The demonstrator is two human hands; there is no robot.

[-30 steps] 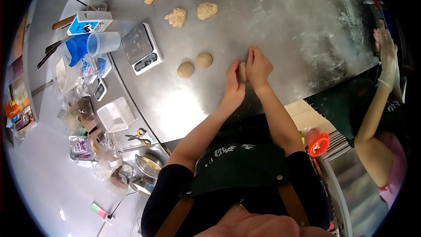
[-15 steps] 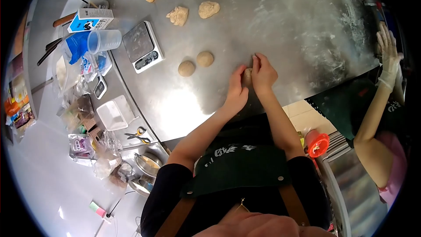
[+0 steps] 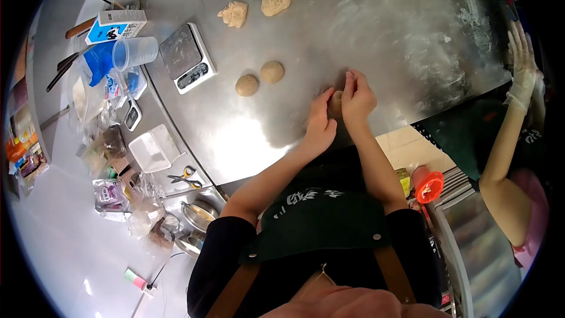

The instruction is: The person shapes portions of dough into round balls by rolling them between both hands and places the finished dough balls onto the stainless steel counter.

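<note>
Between my two hands, at the table's near edge, is a dough ball (image 3: pixel 335 105), partly hidden by the fingers. My left hand (image 3: pixel 321 125) presses on its left side, fingers together. On its right side my right hand (image 3: pixel 358 99) is curved round it, fingers closed. Two smooth dough balls, one (image 3: pixel 247 85) and another (image 3: pixel 272 72), rest side by side to the left of my hands. Farther back lie two rough dough pieces, a jagged one (image 3: pixel 233 14) and a rounder one (image 3: pixel 275 4).
A digital scale (image 3: pixel 188 58) stands left of the dough balls, near a measuring cup (image 3: pixel 135 53) and a milk carton (image 3: pixel 116 26). Scissors (image 3: pixel 186 178) lie beside a white tray (image 3: pixel 154 148). At the right, a co-worker's gloved hands (image 3: pixel 522 70) are raised.
My hands and the dough ball between them have shifted slightly right and toward me. The whole view has tilted a little. The co-worker's gloved hands have moved slightly.
</note>
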